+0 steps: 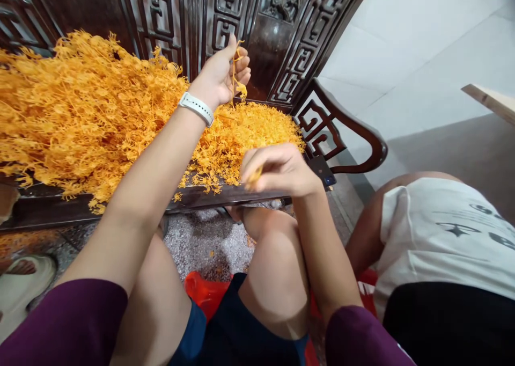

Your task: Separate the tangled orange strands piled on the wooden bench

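My left hand (229, 71), with a pale watch strap (196, 108) on its wrist, is raised over the back of the bench. Its fingers close on a thin, branched orange sprig (240, 88) that hangs down across the palm. Lower and to the right, my right hand (281, 170) pinches a small orange piece (254, 177) between thumb and fingers; motion blurs it, so its shape is unclear. Under and behind both hands spreads a large heap of similar orange sprigs (104, 108), lower at its right end (257, 127).
The heap lies on a dark carved wooden bench (225, 194) with a curved armrest (362, 135). A phone (323, 171) lies by the armrest. Another person's leg in white shorts (446, 237) is close on my right. A pale slipper (30, 285) shows at lower left, red plastic (205, 296) below.
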A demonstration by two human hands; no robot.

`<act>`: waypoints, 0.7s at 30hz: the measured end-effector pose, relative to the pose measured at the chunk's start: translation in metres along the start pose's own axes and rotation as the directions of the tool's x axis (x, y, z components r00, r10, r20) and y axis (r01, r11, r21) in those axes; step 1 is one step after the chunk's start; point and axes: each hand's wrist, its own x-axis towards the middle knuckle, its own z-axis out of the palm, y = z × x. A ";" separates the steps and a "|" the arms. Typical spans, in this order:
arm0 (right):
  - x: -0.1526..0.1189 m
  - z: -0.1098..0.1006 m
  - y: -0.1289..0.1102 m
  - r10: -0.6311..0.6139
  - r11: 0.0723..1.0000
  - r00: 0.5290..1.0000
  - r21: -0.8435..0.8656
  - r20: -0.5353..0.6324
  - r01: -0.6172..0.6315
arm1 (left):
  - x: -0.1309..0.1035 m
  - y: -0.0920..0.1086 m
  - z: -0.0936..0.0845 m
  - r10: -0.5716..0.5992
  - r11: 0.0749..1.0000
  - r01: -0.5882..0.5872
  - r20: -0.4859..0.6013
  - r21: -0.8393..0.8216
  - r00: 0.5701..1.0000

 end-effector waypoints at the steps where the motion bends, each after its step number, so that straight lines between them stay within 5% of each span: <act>1: 0.003 -0.007 0.003 -0.042 0.997 0.983 0.061 -0.178 0.053 | -0.001 -0.001 0.003 0.019 1.000 -0.019 -0.033 -0.022 0.999; 4: 0.009 -0.026 0.012 0.016 0.968 0.794 0.209 -0.608 0.141 | -0.010 -0.007 0.015 0.009 0.999 -0.012 -0.077 -0.045 0.997; 8: 0.011 -0.031 0.021 0.242 0.954 0.668 0.299 -0.703 -0.031 | -0.020 -0.017 0.028 -0.083 0.996 0.083 0.020 -0.027 0.996; 11: 0.013 -0.024 0.026 0.080 0.996 0.594 0.041 -0.801 -0.079 | -0.031 -0.028 0.042 -0.131 0.991 0.130 0.064 0.018 0.989; 14: 0.017 -0.022 0.033 -0.078 0.972 0.629 -0.200 -0.774 -0.125 | -0.044 -0.038 0.057 -0.134 0.989 0.130 0.072 0.066 0.988; 21: 0.010 -0.037 0.038 -0.003 0.992 0.704 -0.089 -0.710 -0.085 | -0.060 -0.045 0.077 -0.121 0.989 0.111 0.104 0.100 0.987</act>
